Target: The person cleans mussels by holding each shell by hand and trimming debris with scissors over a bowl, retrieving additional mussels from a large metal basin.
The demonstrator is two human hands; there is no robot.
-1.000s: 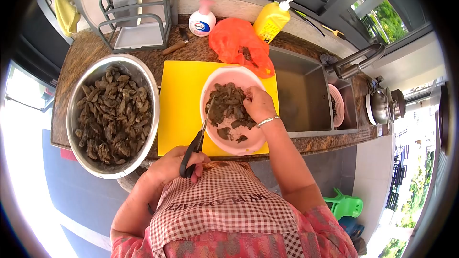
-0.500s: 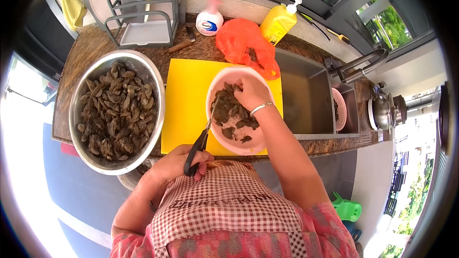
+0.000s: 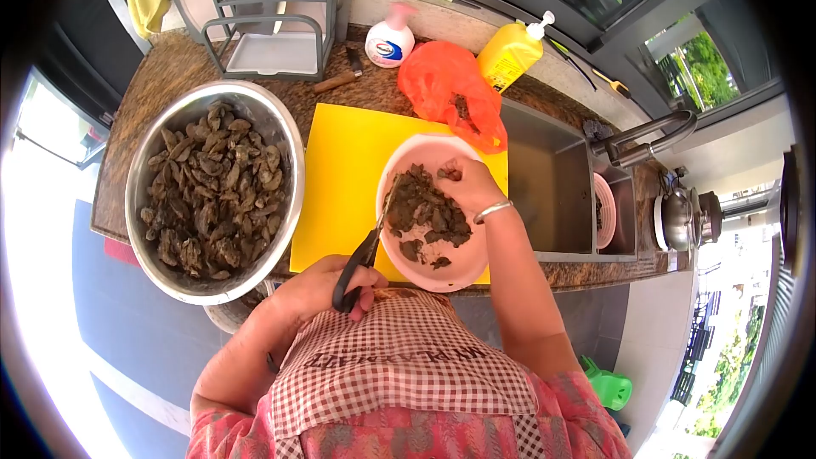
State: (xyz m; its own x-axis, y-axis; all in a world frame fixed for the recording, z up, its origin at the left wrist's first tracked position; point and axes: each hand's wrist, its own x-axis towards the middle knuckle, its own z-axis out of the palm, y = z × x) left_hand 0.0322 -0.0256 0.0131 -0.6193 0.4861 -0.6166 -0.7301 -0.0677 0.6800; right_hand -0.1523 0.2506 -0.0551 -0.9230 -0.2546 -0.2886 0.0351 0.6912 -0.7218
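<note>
My left hand (image 3: 327,287) grips black-handled scissors (image 3: 361,262) by the loops. Their blades point up over the left side of a pale pink bowl (image 3: 459,268). Inside that bowl lie dark brown, lumpy pieces (image 3: 429,208), mostly towards its middle. My right hand (image 3: 472,187), with a silver bangle at the wrist, is at the bowl's upper right, fingers pinched around a small dark brown piece (image 3: 449,172). Beneath the bowl is a yellow cutting board (image 3: 336,178). To the left, a large steel bowl (image 3: 293,123) is heaped with similar brown, shell-like pieces (image 3: 217,191).
Behind the board lie a red plastic bag (image 3: 438,76), a yellow pump bottle (image 3: 510,55) and a white soap bottle (image 3: 389,41). A wooden-handled tool (image 3: 338,81) lies before a grey rack (image 3: 327,25). The sink (image 3: 544,195) and faucet (image 3: 654,140) are at right.
My right hand has lifted slightly from the heap towards the bowl's upper right rim, with a piece in its fingers. The scissors stay in my left hand. The whole view has shifted slightly.
</note>
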